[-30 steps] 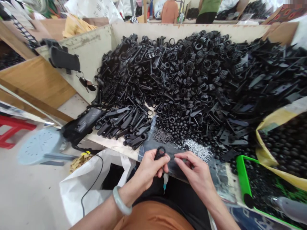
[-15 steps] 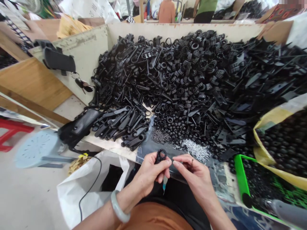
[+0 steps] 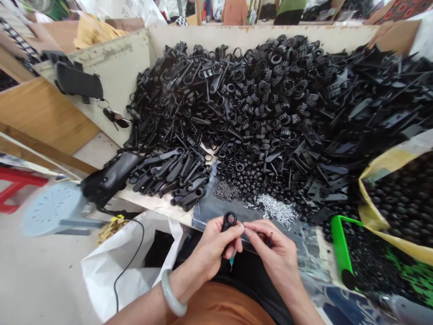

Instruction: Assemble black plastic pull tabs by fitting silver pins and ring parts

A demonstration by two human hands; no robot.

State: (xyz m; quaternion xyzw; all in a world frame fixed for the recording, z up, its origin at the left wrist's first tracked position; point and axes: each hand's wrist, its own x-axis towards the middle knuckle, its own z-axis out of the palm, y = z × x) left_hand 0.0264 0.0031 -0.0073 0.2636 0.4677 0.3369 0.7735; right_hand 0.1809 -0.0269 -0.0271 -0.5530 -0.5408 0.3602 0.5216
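Note:
My left hand (image 3: 221, 239) is closed around a black plastic part with a ringed head (image 3: 230, 219), whose toothed ring stands up above the thumb. Beside it, my right hand (image 3: 272, 241) has thumb and forefinger pinched together at the left hand's thumb tip. Whatever sits in that pinch is too small to name. Something dark also shows in the right hand's curled fingers. Below the left hand a small teal tip (image 3: 232, 261) hangs. Just beyond the hands lie silver pins (image 3: 277, 208) and small dark grey pieces (image 3: 226, 190) on the bench.
A large heap of black plastic parts (image 3: 216, 95) fills the walled bench. Handle-shaped parts (image 3: 179, 174) lie at left. At right are a green tray (image 3: 341, 253) and a yellow-edged sack (image 3: 368, 216) of black balls. A white bag (image 3: 101, 271) hangs below left.
The fingertips of my right hand have come closer to the left thumb and now meet it. The ringed part stays in my left hand. The view has shifted slightly.

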